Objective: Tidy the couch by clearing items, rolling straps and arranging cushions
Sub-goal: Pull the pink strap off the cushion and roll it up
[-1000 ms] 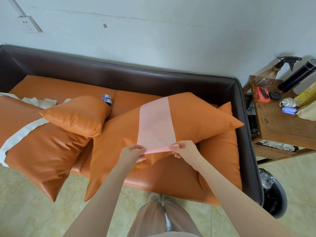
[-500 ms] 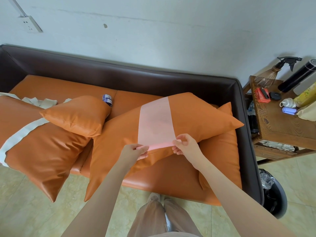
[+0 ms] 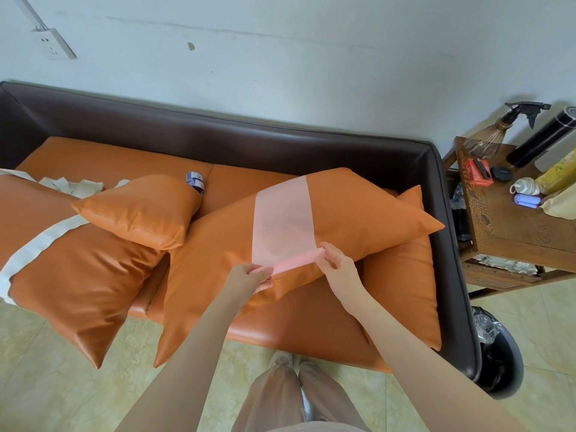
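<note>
We held the pink strap (image 3: 282,222) where it lay draped over the long orange cushion (image 3: 358,219) on the couch (image 3: 218,141), its near end already wound into a small roll (image 3: 296,262) at the cushion's front edge. Our left hand (image 3: 249,275) pinched the left end of the roll with curled fingers (image 3: 265,277), and our right hand (image 3: 338,266) pinched the right end between thumb and fingertips.

The risk, as we judged it, was a lopsided roll: if one hand turned faster than the other, the strap would wind into a cone and slip sideways off itself. The strap looked thin and slick, so a slack pinch could let the turns spring loose. The cushion sat tilted across another one and overhung the seat, so pressing down on it while rolling might tip it toward the floor (image 3: 62,385).

Compared with a second earlier, the roll had climbed a little higher up the cushion and looked thicker, leaving a shorter flat stretch of strap. Both hands had moved up with it. The small cushion (image 3: 137,210), the white strap (image 3: 37,244) on the left and the small can (image 3: 194,179) behind had not shifted.
</note>
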